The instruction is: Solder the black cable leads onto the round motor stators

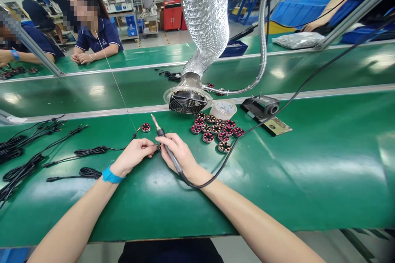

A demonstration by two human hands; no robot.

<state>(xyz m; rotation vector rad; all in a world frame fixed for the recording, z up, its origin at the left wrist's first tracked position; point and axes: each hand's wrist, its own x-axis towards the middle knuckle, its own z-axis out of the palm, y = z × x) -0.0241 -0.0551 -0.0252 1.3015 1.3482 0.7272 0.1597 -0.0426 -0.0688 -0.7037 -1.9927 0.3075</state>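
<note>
My right hand grips a soldering iron like a pen, its metal tip pointing up and away from me. The iron's black cord trails over my right wrist. Close beside it, my left hand pinches a thin wire end between thumb and fingers. A small dark round part shows between both hands, mostly hidden by the fingers. Beyond my left hand lies a single round motor coil with red windings, a cable end beside it. Coiled black cables lie left of my hand.
Several motor coils cluster right of my hands beside a tape roll. A fume-extraction fan hangs on a silver duct above. A soldering-iron stand stands farther right. More black cables cover the left side. Co-workers sit across the bench.
</note>
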